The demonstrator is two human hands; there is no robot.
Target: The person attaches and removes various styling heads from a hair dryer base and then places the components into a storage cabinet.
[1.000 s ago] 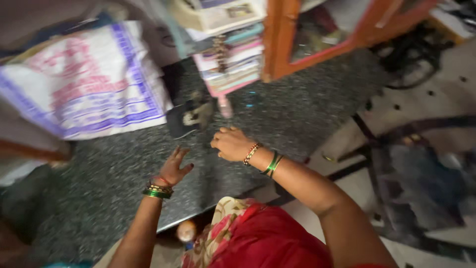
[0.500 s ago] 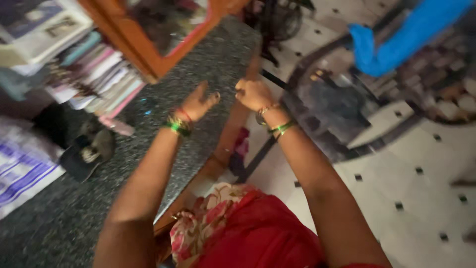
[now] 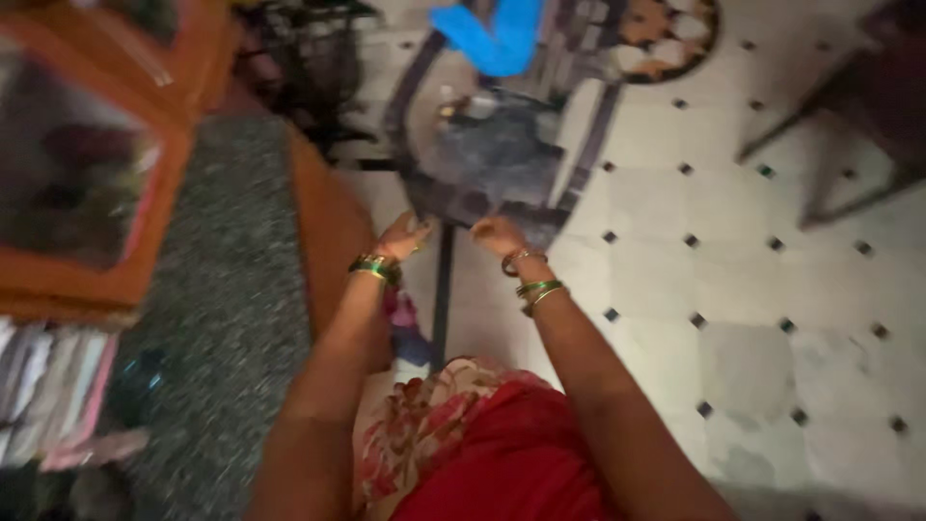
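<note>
My left hand (image 3: 402, 237) is raised in front of me with its fingers apart, holding nothing, just off the edge of the speckled grey stone counter (image 3: 227, 309). My right hand (image 3: 497, 234) is beside it, fingers curled into a loose fist; nothing shows in it, though the picture is blurred. Both wrists wear green and gold bangles. Both hands hover over the tiled floor (image 3: 733, 280). My red and floral garment (image 3: 482, 444) fills the bottom of the view.
An orange-framed glass cabinet door (image 3: 87, 183) stands open at the left over the counter. Stacked books (image 3: 48, 386) lie at the lower left. A patterned rug with dark items (image 3: 502, 145) and a blue cloth (image 3: 497, 34) lie ahead. Dark furniture legs (image 3: 849, 145) stand at the right.
The view has swung right, away from the counter and toward the floor. Both hands left the counter top and now hang together over the floor.
</note>
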